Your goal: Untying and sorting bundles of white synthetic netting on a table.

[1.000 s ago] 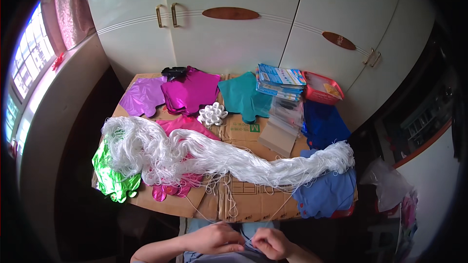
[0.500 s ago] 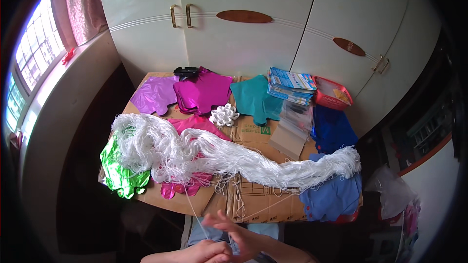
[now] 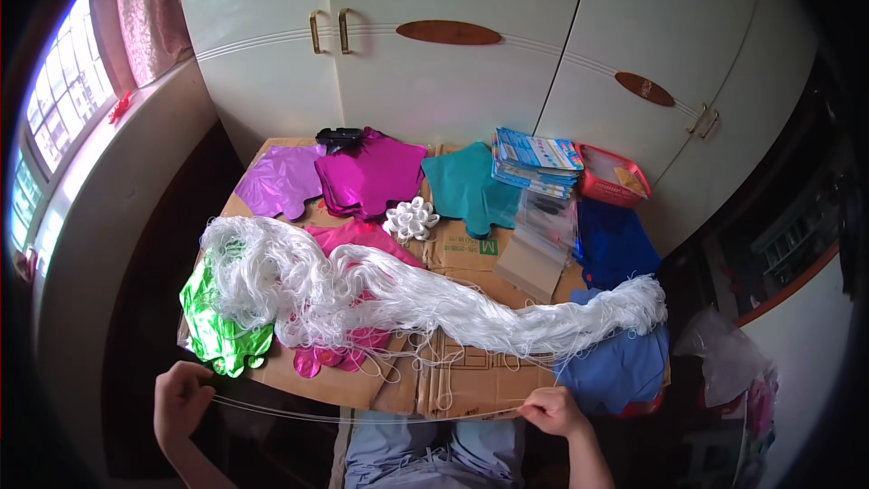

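Note:
A thin white string [image 3: 362,420] spans the gap between my two hands, in front of the table's near edge and above my lap. Closed around its left end is my left hand [image 3: 183,401], held beside the near left corner. My right hand [image 3: 554,412] pinches the other end, below the blue foil pieces [image 3: 611,358]. A big loose hank of white string [image 3: 489,315] lies across the table from left to right. Under its left part are green foil pieces [image 3: 222,326] and pink foil pieces [image 3: 362,353]; loose strands hang toward the near edge.
On the cardboard-covered table [image 3: 362,382], purple [image 3: 281,179], magenta [image 3: 376,172] and teal foil pieces [image 3: 471,183] lie at the back. Small white string coils [image 3: 412,219], printed cards [image 3: 539,158], clear bags [image 3: 548,226] and a red basket [image 3: 614,174] sit nearby. White cabinets [image 3: 434,81] stand behind.
My hands were together near the middle of the near edge. They have moved far apart, left and right, and the string now stretches between them.

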The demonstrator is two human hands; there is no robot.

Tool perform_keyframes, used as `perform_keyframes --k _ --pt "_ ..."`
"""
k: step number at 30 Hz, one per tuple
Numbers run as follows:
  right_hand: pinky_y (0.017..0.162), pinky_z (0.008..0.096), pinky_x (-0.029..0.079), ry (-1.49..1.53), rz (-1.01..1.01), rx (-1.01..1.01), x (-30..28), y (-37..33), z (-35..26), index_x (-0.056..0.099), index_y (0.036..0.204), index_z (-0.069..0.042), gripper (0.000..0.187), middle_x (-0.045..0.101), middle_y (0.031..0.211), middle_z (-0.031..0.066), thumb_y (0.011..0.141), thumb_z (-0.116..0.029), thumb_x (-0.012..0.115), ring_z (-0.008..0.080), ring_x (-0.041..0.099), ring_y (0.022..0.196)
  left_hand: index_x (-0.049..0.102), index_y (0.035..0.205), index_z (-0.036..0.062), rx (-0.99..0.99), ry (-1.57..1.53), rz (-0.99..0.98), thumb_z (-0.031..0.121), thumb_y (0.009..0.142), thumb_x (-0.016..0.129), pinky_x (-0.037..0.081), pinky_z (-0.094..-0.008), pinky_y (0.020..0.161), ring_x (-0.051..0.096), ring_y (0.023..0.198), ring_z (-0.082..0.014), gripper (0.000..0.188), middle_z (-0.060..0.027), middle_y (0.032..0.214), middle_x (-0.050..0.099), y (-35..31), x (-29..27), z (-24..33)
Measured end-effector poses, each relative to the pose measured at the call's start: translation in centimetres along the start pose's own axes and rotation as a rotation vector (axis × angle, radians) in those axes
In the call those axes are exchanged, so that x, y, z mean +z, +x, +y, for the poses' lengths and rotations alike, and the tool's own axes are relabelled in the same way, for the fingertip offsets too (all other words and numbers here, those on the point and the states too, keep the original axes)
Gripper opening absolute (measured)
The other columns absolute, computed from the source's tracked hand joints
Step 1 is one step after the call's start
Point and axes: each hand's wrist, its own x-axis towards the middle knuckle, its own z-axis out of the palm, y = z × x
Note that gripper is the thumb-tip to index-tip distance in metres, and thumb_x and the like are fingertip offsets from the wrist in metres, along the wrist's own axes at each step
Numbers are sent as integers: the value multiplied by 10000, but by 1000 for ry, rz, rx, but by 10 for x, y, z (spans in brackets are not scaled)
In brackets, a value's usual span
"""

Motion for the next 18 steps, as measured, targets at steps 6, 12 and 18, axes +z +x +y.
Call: perform_keyframes --k 6,12,18 --pt "934 415 395 -358 -2 -128 -14 13 -42 599 942 -70 324 571 1006 99 716 -265 723 259 551 984 648 667 106 454 -114 -225 14 546 677 447 -276 621 579 656 -168 155 0 665 616 -12 26 18" --pt "1022 380 298 629 -153 -358 87 57 -103 333 1280 -62 628 410 1266 177 799 -286 667 287 411 1185 712 860 140 910 -299 -572 47 673 693 434 -251 649 511 686 -133 210 61 849 669 -6 118 90" --pt "708 238 414 837 -672 126 83 52 -78 504 1035 -23 224 570 901 42 901 -194 557 111 527 785 678 933 21 625 -705 -593 29 751 686 461 -245 655 542 671 -114 182 -31 842 665 -10 154 73"
